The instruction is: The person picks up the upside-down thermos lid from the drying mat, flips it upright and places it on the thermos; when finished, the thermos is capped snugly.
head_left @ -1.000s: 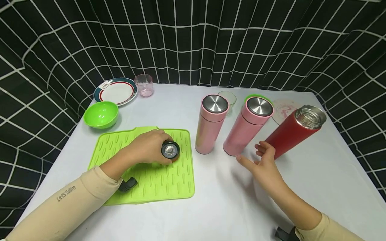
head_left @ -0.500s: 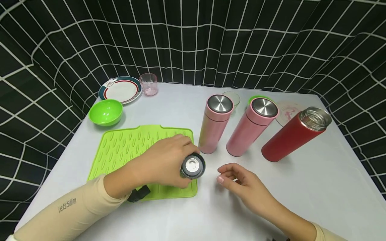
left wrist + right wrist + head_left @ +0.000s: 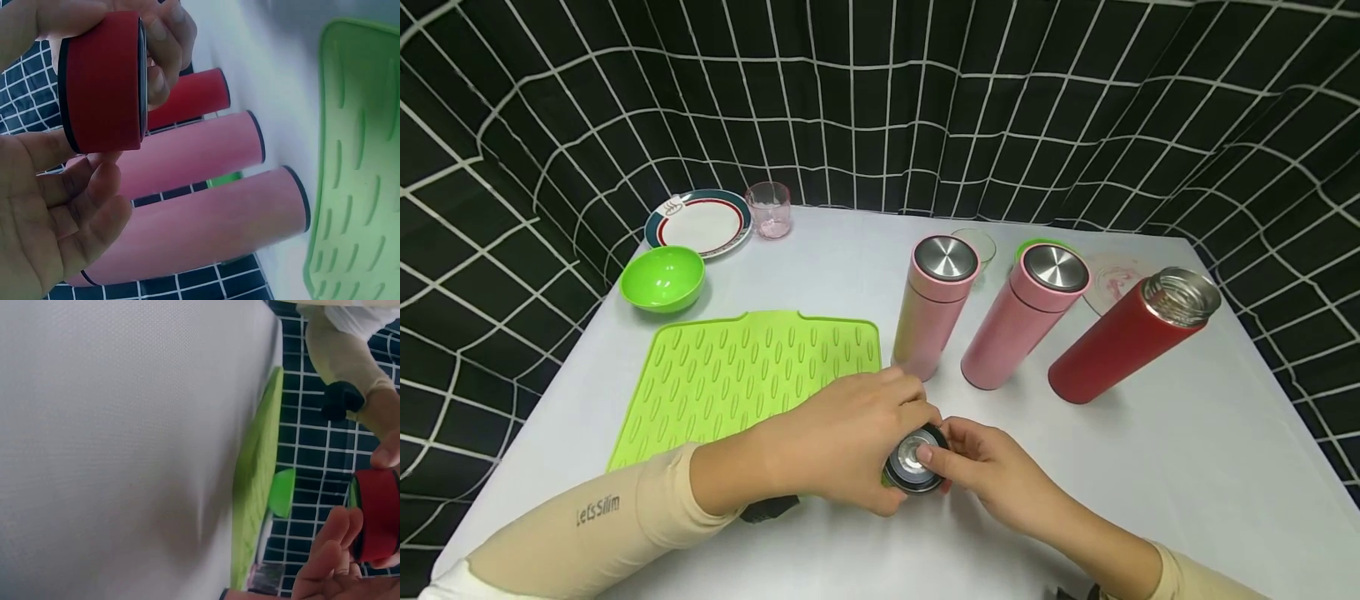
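A red lid [image 3: 914, 463] with a black rim and steel inner face is held just above the white table, in front of the green mat [image 3: 737, 375]. My left hand [image 3: 880, 429] grips it from the left. My right hand [image 3: 961, 454] pinches its right side, thumb on the inner face. In the left wrist view the red lid [image 3: 103, 81] sits between my left fingers [image 3: 62, 206] and right fingers [image 3: 165, 44]. The right wrist view shows the lid [image 3: 378, 515] edge-on. An open red flask [image 3: 1120, 337] stands at the right, without a lid.
Two pink flasks [image 3: 932, 308] [image 3: 1022, 321] with steel-topped lids stand beside the red one. A green bowl [image 3: 662, 279], a plate [image 3: 700, 223] and a pink glass [image 3: 769, 210] are at the back left. A clear glass [image 3: 977, 243] and a pinkish disc [image 3: 1112, 271] lie behind the flasks.
My left hand lifted the lid off the green mat and carried it right and toward me. My right hand drew back from the red flask and took hold of the lid.
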`<state>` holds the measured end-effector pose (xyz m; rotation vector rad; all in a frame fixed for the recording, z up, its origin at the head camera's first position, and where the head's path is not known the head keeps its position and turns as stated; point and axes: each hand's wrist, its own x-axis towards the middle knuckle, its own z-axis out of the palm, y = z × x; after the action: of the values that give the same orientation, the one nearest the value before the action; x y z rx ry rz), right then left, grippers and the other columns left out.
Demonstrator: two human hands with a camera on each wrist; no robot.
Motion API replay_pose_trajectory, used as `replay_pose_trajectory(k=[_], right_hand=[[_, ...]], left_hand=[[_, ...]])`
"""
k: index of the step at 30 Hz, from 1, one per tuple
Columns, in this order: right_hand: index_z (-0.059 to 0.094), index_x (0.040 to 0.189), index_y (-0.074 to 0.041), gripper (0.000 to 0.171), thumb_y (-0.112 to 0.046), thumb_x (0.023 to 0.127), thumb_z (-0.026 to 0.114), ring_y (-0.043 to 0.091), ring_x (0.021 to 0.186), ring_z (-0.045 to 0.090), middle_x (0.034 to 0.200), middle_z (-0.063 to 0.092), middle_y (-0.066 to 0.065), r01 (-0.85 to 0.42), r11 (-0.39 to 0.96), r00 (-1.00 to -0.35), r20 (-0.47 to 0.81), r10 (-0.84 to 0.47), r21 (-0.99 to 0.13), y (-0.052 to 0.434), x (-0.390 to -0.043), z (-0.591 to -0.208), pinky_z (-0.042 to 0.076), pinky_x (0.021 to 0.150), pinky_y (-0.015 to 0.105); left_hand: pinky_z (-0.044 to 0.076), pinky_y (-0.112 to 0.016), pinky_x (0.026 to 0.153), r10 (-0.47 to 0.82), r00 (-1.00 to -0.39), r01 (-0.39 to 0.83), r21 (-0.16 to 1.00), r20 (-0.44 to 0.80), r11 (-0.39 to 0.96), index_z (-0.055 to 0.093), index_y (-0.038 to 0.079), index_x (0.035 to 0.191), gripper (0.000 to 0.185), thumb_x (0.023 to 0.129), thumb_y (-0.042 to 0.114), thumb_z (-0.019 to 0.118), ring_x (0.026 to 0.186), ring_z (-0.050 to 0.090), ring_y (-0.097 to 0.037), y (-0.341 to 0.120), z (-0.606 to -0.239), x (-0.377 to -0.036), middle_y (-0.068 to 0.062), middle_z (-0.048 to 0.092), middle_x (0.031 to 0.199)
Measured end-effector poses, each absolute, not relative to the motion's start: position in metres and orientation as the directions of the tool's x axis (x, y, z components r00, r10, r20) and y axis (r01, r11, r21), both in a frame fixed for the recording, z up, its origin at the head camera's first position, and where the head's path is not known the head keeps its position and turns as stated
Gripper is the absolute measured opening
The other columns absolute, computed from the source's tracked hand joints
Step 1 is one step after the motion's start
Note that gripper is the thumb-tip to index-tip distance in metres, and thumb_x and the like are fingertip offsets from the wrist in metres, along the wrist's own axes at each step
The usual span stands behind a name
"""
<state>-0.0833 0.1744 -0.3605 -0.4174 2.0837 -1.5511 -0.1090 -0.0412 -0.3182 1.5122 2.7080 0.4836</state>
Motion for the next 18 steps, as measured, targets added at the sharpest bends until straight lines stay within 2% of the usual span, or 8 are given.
replay_pose_trajectory(k=[3,5,7,8,10,13,16,18], right_hand=[[0.061,0.101,-0.003,0.026,-0.028,0.096,0.064,0.022,0.080,0.062,0.087,0.067,0.005,-0.002,0.343,-0.850,-0.179,-0.496,-0.939,0.175,-0.084,-0.360,0.051,0.073,0.031],[0.063,0.103,-0.011,0.021,-0.029,0.093,0.068,0.017,0.080,0.061,0.088,0.067,-0.002,-0.108,0.396,-0.879,-0.099,-0.466,-0.912,0.176,-0.084,-0.359,0.051,0.072,0.030],[0.064,0.105,-0.017,0.023,-0.029,0.089,0.073,0.011,0.080,0.060,0.090,0.066,-0.010,-0.307,0.463,-0.888,0.075,-0.453,-0.831,0.179,-0.084,-0.358,0.050,0.070,0.027],[0.064,0.107,-0.018,0.024,-0.028,0.087,0.074,0.009,0.081,0.059,0.091,0.065,-0.012,-0.421,0.489,-0.871,0.189,-0.454,-0.764,0.180,-0.085,-0.357,0.049,0.069,0.026],[0.066,0.109,-0.016,0.023,-0.024,0.088,0.071,0.010,0.084,0.059,0.096,0.064,-0.011,-0.639,0.523,-0.768,0.441,-0.464,-0.564,0.181,-0.088,-0.355,0.049,0.070,0.027],[0.067,0.105,-0.005,0.022,-0.021,0.090,0.062,0.020,0.086,0.062,0.098,0.065,0.003,-0.829,0.512,-0.491,0.733,-0.471,-0.226,0.181,-0.096,-0.349,0.050,0.070,0.032],[0.067,0.097,-0.002,0.019,-0.018,0.094,0.056,0.031,0.081,0.063,0.096,0.064,0.016,-0.880,0.475,-0.248,0.852,-0.462,0.001,0.177,-0.103,-0.343,0.051,0.065,0.039],[0.066,0.093,-0.004,0.014,-0.014,0.092,0.056,0.033,0.077,0.064,0.093,0.063,0.019,-0.891,0.445,-0.138,0.882,-0.452,0.088,0.174,-0.106,-0.341,0.052,0.060,0.040]], left_hand=[[0.044,-0.020,0.082,0.815,-0.564,0.803,0.317,0.135,0.504,0.059,0.016,0.119,0.068,0.063,0.043,0.087,0.093,0.045,-0.008,-0.042,-0.319,-0.110,0.007,0.047,0.104],[0.044,-0.020,0.085,0.791,-0.600,0.761,0.389,0.119,0.519,0.054,0.014,0.127,0.081,0.062,0.048,0.088,0.095,0.046,-0.007,-0.044,-0.319,-0.111,0.006,0.045,0.111],[0.045,-0.020,0.085,0.752,-0.651,0.696,0.472,0.101,0.540,0.047,0.014,0.136,0.096,0.060,0.057,0.087,0.098,0.046,-0.005,-0.047,-0.320,-0.113,0.006,0.042,0.118],[0.046,-0.020,0.084,0.727,-0.681,0.655,0.519,0.090,0.549,0.044,0.015,0.139,0.101,0.059,0.061,0.086,0.099,0.047,-0.004,-0.049,-0.320,-0.114,0.007,0.040,0.121],[0.047,-0.021,0.080,0.677,-0.733,0.568,0.608,0.067,0.555,0.040,0.019,0.143,0.106,0.059,0.066,0.084,0.100,0.047,-0.003,-0.052,-0.321,-0.118,0.010,0.038,0.124],[0.049,-0.025,0.075,0.629,-0.776,0.466,0.709,0.040,0.530,0.042,0.023,0.142,0.102,0.059,0.065,0.085,0.099,0.048,-0.004,-0.056,-0.322,-0.123,0.013,0.041,0.120],[0.051,-0.028,0.076,0.641,-0.764,0.447,0.777,0.074,0.443,0.052,0.024,0.135,0.088,0.061,0.054,0.089,0.099,0.051,-0.004,-0.056,-0.325,-0.127,0.017,0.051,0.113],[0.051,-0.029,0.078,0.657,-0.741,0.470,0.806,0.138,0.361,0.058,0.023,0.129,0.077,0.063,0.045,0.091,0.100,0.053,-0.004,-0.055,-0.327,-0.127,0.019,0.057,0.110]])
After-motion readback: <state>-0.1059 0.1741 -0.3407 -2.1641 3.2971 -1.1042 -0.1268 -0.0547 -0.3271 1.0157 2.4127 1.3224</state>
